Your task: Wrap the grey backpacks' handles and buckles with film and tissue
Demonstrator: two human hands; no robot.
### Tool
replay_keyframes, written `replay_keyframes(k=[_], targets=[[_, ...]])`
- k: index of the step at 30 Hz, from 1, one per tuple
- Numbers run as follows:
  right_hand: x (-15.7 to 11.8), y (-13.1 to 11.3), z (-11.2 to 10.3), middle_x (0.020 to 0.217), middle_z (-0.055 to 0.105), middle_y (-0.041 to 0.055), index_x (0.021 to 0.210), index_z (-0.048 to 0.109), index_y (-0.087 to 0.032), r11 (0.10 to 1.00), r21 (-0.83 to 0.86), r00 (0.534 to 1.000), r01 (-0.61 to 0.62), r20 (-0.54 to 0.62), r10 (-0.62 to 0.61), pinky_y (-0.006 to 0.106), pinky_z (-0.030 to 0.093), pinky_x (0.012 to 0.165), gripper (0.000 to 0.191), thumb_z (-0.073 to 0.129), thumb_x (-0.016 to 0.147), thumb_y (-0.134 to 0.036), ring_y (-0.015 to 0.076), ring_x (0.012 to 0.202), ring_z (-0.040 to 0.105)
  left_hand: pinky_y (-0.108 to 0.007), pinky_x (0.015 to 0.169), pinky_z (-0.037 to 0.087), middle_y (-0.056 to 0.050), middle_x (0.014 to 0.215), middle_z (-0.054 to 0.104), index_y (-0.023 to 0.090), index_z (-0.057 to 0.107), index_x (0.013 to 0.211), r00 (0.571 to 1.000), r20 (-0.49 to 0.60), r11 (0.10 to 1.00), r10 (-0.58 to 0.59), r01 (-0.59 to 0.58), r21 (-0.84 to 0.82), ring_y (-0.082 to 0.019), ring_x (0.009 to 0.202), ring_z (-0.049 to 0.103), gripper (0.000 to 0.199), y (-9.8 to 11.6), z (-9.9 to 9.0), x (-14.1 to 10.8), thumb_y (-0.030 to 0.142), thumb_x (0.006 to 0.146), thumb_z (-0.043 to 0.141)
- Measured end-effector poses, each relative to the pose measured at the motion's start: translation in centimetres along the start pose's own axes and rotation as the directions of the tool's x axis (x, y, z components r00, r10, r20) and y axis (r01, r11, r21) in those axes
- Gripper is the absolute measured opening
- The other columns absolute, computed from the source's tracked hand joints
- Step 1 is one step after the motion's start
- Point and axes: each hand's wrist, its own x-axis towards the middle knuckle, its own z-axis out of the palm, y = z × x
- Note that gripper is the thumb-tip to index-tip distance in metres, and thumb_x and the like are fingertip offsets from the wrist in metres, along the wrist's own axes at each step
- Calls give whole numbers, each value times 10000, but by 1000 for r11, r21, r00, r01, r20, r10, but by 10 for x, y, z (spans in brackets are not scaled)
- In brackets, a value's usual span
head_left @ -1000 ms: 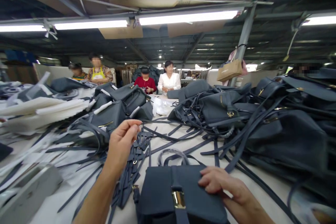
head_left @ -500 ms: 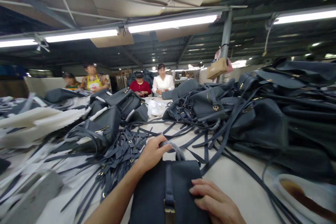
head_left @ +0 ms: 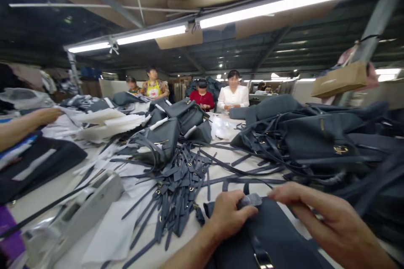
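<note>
The bottom edge cuts off the bag (head_left: pixel 277 229) (and apparently its buckle (head_left: pixel 264 260)); the right hand (head_left: pixel 328 218) looks blurred.

Angles left forearm (head_left: pixel 192 247) forward and rightward; curls left hand (head_left: pixel 229 214) in a thumb-and-finger grip. Points right hand (head_left: pixel 325 212) leftward, upper fingers (head_left: pixel 284 192) extended, lower ones bent beneath.
</note>
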Motion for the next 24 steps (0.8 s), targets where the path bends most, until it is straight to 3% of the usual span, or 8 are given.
replay_keyframes(k=[2, 3, 6, 9, 13, 16, 19, 24], targets=[[53, -4, 27, 936, 762, 35, 924, 687, -211, 995, -94, 972, -26, 229, 47, 255, 560, 793, 266, 435, 899, -130, 183, 873, 718, -260, 557, 271, 47, 591, 479, 196, 568, 639, 1000, 5, 1000, -15, 15, -15, -138, 604, 431, 244, -1, 6, -2, 378, 749, 688], [77, -5, 48, 1008, 753, 39, 1009, 686, -210, 982, -189, 915, -19, 393, 93, 276, 544, 833, 293, 439, 901, -96, 185, 932, 701, -264, 567, 297, 36, 606, 520, 199, 603, 666, 1000, 17, 999, -12, 13, -32, -148, 610, 450, 230, -1, 8, -3, 395, 744, 694], [129, 4, 128, 1040, 737, 54, 995, 707, -214, 967, -250, 797, 45, 592, 116, 353, 533, 873, 248, 523, 907, -73, 217, 1003, 676, -286, 644, 398, -17, 748, 671, 207, 700, 802, 997, 62, 989, 50, -40, -145, -201, 701, 556, 192, 0, 13, -3, 392, 771, 656], [147, 26, 196, 1112, 678, 66, 1078, 654, -173, 945, -317, 683, 83, 708, 177, 411, 558, 847, 178, 618, 934, -272, 210, 977, 661, -308, 702, 452, -59, 910, 737, 212, 730, 929, 999, 46, 968, 13, -1, -251, -258, 840, 617, 228, -4, 13, 0, 341, 804, 589], [140, 51, 239, 1170, 643, 75, 1178, 606, -167, 926, -356, 613, 127, 762, 209, 424, 563, 839, 286, 620, 935, -318, 218, 988, 653, -336, 706, 473, -94, 997, 745, 203, 744, 1001, 984, 4, 946, -178, 173, -274, -303, 925, 632, 304, -8, 8, 5, 325, 758, 608], [131, 56, 244, 1154, 648, 73, 1179, 604, -165, 917, -374, 640, 141, 741, 204, 420, 565, 831, 285, 616, 938, -317, 215, 971, 657, -339, 698, 464, -76, 954, 752, 222, 765, 967, 989, 9, 932, -148, 143, -333, -288, 884, 650, 278, -11, 8, 6, 304, 737, 631], [131, 54, 233, 1151, 649, 81, 1202, 592, -157, 910, -401, 732, 105, 650, 202, 430, 557, 846, 311, 617, 937, -317, 218, 969, 659, -346, 690, 437, -76, 884, 739, 232, 762, 894, 996, -4, 942, -92, 86, -325, -274, 823, 644, 209, -15, 14, 8, 311, 734, 655], [136, 50, 171, 973, 711, 73, 1049, 657, -130, 937, -349, 878, -25, 440, 188, 391, 530, 865, 175, 580, 944, -246, 212, 916, 678, -310, 597, 336, -4, 601, 571, 194, 656, 633, 994, 14, 941, -109, 108, -322, -201, 632, 530, 122, -17, 15, 16, 295, 660, 718]])
